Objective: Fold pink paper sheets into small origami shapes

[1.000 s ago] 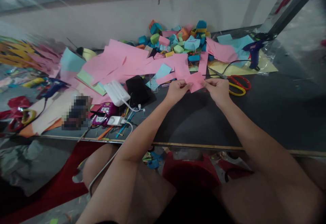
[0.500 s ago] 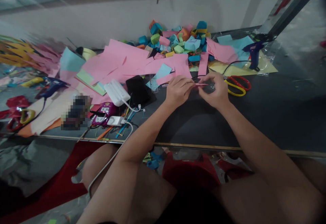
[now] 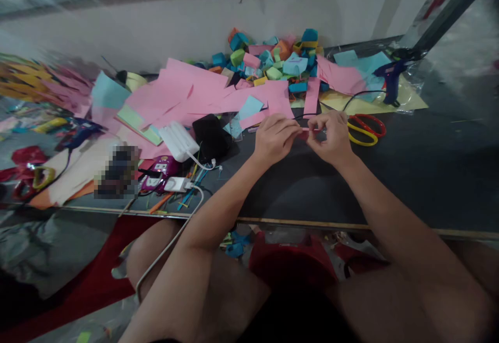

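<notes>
A small pink paper strip (image 3: 304, 130) is stretched between my two hands, just above the dark tabletop. My left hand (image 3: 275, 137) pinches its left end, with the fingers closed together. On the other side, my right hand (image 3: 330, 134) pinches the right end between thumb and forefinger, and those fingers cover much of it. Right beside my right hand lie scissors (image 3: 365, 134) with one red and one yellow handle loop. Behind my hands are larger pink paper pieces (image 3: 277, 99) and a light blue paper piece (image 3: 250, 107).
A heap of small colourful folded paper shapes (image 3: 273, 62) stands against the wall. One blue glue gun (image 3: 392, 80) lies at the right, another glue gun (image 3: 80, 131) at the left. Left of my arm are a white power bank (image 3: 178, 141), a black phone-like object (image 3: 211, 137) and a purple power strip (image 3: 160, 171).
My right thumb and forefinger have closed onto the right end of the pink strip; half a second ago they were further apart. My left hand has hardly moved.
</notes>
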`<state>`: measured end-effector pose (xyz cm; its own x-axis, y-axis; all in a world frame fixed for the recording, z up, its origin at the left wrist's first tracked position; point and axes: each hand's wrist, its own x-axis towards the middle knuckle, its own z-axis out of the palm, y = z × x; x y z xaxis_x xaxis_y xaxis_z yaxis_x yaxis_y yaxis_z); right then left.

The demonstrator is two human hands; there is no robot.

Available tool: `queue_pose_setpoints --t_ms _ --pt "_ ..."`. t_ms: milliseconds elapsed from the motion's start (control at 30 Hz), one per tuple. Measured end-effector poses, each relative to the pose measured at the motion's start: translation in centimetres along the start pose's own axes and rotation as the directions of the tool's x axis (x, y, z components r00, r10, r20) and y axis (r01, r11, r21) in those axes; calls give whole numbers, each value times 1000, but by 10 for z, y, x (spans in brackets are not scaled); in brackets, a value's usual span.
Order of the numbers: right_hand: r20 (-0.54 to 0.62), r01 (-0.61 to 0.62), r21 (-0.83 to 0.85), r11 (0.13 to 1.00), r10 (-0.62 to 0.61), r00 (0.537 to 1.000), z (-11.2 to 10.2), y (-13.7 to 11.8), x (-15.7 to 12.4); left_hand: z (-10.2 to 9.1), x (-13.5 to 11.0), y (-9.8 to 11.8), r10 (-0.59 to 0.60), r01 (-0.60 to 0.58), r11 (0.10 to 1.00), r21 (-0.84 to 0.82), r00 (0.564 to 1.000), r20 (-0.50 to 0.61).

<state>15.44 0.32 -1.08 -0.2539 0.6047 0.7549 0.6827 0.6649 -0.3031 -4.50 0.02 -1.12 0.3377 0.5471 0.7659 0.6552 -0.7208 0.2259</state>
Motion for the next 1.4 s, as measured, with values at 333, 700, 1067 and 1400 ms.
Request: queue_pose_setpoints --t_ms 333,700,1067,1400 --pt "-85 -138 247 959 163 983 -3 30 -3 -6 6 -25 -18 13 999 -29 981 -193" --pt "-89 -80 10 997 81 993 1 13 -2 8 2 -14 86 -84 996 17 986 -144" --pt "-92 -48 116 992 59 994 -4 -12 1 8 -1 3 55 -45 994 95 992 -115" --pt "-99 23 128 992 -10 995 11 -1 -3 9 -2 3 89 -81 994 78 990 -110"
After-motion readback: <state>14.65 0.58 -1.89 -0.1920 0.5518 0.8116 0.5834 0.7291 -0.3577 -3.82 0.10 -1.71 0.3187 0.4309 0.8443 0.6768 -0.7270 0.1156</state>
